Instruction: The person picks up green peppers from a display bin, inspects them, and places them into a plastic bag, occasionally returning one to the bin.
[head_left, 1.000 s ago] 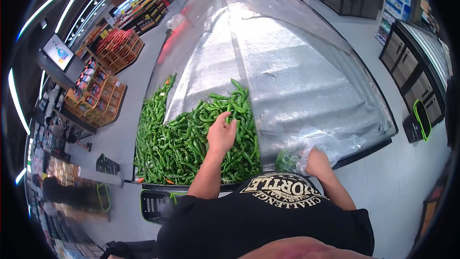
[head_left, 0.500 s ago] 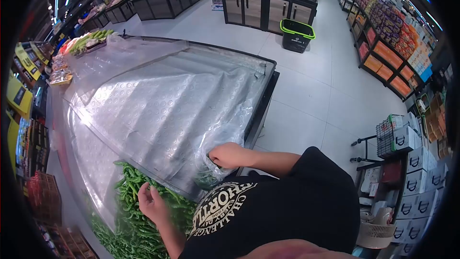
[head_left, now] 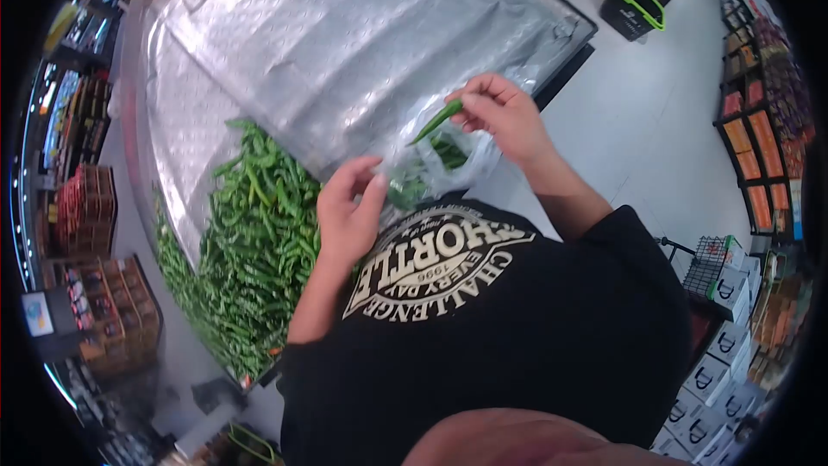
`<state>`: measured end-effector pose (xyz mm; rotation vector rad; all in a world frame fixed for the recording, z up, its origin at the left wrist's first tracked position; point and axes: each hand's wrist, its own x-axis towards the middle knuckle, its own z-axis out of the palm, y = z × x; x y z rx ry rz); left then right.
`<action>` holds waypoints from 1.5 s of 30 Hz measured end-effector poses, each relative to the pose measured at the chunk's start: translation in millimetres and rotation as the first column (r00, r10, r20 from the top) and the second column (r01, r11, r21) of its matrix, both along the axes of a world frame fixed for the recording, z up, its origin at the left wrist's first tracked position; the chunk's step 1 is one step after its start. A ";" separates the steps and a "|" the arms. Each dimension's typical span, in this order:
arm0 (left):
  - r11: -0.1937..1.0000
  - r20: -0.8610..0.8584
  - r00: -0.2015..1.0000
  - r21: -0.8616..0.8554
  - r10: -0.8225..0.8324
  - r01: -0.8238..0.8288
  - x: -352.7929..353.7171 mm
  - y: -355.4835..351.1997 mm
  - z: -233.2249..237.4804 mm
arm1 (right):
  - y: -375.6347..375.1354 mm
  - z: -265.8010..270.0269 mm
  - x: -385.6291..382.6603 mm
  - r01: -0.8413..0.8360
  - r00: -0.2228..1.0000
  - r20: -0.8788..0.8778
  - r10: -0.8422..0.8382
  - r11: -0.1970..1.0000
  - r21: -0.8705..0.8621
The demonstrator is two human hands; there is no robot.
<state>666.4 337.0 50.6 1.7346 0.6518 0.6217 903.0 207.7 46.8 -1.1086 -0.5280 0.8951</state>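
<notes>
A single green chili pepper (head_left: 436,122) is pinched by its end in my right hand (head_left: 500,112), above the mouth of a clear plastic bag (head_left: 470,174). Green peppers show inside the bag, which lies at the stand's near edge against my shirt. My left hand (head_left: 351,207) is at the bag's left side, thumb and fingers curled toward each other; whether they pinch the bag film is unclear. To the left of that hand spreads a big heap of green chili peppers (head_left: 259,242).
The silvery dimpled sheet (head_left: 345,52) covers the stand beyond my hands. A black basket with a green rim (head_left: 632,10) stands on the floor at upper right. Shelves (head_left: 750,138) and stacked white boxes (head_left: 729,341) line the right side.
The view has tilted down and turned. My right hand has come up out of the bag with a pepper. My left hand has moved from over the heap to beside the bag.
</notes>
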 end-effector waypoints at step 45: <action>0.985 0.158 0.984 -0.163 0.083 -0.057 3.8 -5.3 -3.4 | 2.8 -10.6 -16.8 -0.158 0.987 -0.015 0.159 0.986 0.046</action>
